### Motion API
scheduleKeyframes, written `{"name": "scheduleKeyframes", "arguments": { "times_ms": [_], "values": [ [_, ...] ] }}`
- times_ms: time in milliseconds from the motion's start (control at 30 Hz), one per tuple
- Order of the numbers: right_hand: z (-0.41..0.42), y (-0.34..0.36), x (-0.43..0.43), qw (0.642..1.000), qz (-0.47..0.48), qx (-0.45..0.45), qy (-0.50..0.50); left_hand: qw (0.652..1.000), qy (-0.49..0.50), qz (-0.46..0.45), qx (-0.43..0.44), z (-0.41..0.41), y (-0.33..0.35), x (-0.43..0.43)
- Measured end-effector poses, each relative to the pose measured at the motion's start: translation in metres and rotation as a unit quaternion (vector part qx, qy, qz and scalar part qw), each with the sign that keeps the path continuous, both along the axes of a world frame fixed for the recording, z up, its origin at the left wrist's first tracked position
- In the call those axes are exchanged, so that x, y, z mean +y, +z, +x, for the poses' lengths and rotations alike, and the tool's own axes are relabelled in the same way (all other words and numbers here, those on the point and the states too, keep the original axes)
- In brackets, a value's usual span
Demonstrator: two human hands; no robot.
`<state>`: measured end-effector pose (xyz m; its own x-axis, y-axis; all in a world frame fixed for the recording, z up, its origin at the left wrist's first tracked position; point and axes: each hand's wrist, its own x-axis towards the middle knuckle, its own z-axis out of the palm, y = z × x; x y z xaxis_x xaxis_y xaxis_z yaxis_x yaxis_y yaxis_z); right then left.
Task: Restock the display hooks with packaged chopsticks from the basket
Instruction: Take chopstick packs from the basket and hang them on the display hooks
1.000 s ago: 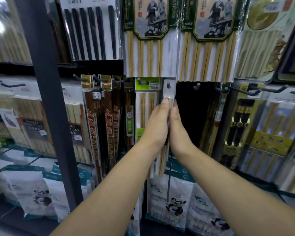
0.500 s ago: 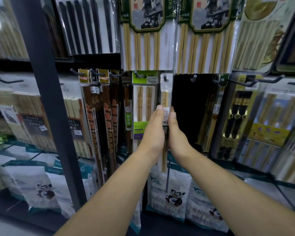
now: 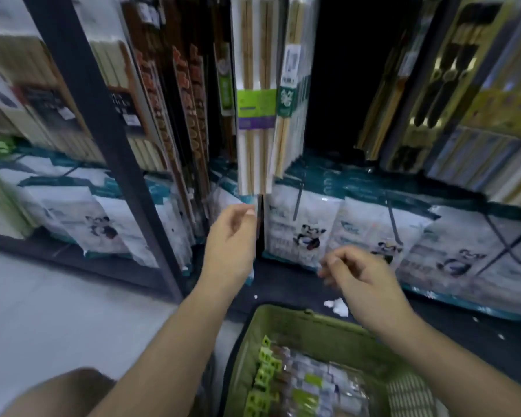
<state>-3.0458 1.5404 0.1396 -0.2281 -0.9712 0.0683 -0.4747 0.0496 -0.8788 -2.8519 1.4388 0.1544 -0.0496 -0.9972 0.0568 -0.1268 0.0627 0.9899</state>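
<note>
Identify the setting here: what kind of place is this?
Most likely a retail shop aisle, housewares section: packaged chopsticks hang in rows on a display rack, panda-print bags stand below them, and a green basket of more packs sits in front.

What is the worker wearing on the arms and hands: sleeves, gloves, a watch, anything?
Nothing that shows. The left hand and right hand are ungloved, with no ring visible, though the picture is blurred. The left forearm and right forearm are bare to the frame's edge: no sleeve, watch or band.
</note>
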Motion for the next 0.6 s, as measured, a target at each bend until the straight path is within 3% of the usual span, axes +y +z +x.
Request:
{"name": "scheduleKeyframes", "arguments": {
  "times_ms": [133, 333, 433, 600],
  "values": [
    [0.001, -0.085, 0.033, 0.982, 0.178, 0.039, 0.056, 0.986, 0.071, 0.118, -0.097, 0.013, -0.088, 0.027],
    [-0.012, -0.233, 0.062, 0.915, 0.367, 0.105, 0.130, 0.912, 0.014, 0.258, -0.318, 0.032, -0.190, 0.071],
    [-0.020, -0.283, 0.079, 0.893, 0.407, 0.132, 0.137, 0.908, -0.007, 0.293, -0.298, 0.040, -0.221, 0.082],
    [-0.019, -0.320, 0.098, 0.881, 0.382, 0.207, 0.187, 0.922, -0.016, 0.302, -0.244, 0.045, -0.244, 0.100]
  ]
}}
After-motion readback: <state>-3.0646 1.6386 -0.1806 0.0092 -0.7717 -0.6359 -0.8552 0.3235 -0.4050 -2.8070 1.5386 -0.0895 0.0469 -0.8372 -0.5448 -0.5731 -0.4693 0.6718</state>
